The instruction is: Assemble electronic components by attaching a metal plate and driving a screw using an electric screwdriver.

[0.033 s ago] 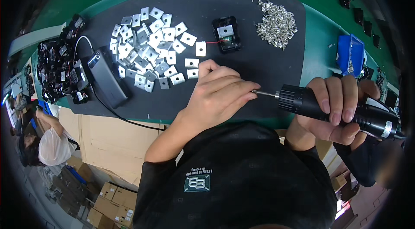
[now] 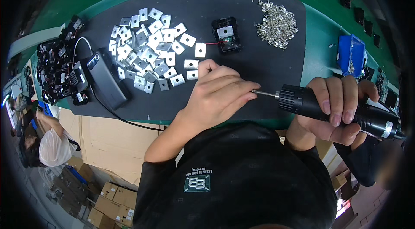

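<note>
My right hand (image 2: 339, 105) is wrapped round a black electric screwdriver (image 2: 298, 100), which lies level with its bit pointing left. At the tip of the thin metal bit (image 2: 264, 94), my left hand (image 2: 220, 90) is closed in a pinch of thumb and forefinger. Whatever small thing those fingertips hold is hidden. Beyond my left hand on the dark mat lies an open black plastic housing (image 2: 225, 44) with a silver square plate (image 2: 225, 32) in it and a red wire out to the left. Loose silver plates with centre holes (image 2: 149, 51) are heaped left of it.
A pile of small screws (image 2: 278, 25) lies at the far right of the mat (image 2: 259, 69). Further right stands a blue bin (image 2: 350, 54). A black power bank (image 2: 107, 80) with cables and many black housings (image 2: 54, 71) sit at the left. Another person (image 2: 56, 142) is at far left.
</note>
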### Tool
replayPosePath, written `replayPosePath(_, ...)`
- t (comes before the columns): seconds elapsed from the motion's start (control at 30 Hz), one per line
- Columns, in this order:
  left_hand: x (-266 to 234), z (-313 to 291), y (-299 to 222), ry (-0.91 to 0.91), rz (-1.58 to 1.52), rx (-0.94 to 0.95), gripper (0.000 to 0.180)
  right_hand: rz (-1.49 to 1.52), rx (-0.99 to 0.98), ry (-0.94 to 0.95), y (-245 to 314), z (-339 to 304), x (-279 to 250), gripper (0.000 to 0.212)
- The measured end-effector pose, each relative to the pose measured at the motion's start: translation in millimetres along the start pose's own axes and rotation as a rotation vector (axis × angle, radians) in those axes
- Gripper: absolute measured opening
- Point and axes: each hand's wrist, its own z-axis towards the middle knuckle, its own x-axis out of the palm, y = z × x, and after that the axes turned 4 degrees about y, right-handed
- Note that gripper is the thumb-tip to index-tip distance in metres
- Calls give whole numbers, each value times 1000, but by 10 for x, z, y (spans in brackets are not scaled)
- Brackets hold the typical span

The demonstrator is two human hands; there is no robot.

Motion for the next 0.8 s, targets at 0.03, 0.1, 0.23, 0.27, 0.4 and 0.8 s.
replayPosePath(0.03, -12, 27, 1, 4, -2, -6, 23, 27, -28, -1, -26, 3, -24, 54)
replayPosePath(0.1, -74, 93, -39, 5, 75, -31, 38, 49, 3, -9, -3, 65, -42, 50)
replayPosePath(0.23, -428, 300, -90, 47, 405, -237, 84, -52, 31, -114, 16, 222, -57, 47)
replayPosePath(0.27, -419, 327, -41, 46, 401, -238, 84, -104, 6, -103, 9, 263, -88, 47)
replayPosePath(0.4, -261, 393, 268, 103, 555, -303, 90, -173, 33, -74, -42, 422, -127, 45)
replayPosePath(0.8, -126, 418, 476, 59, 342, -240, 76, -364, 152, 0, -372, 566, -210, 45)
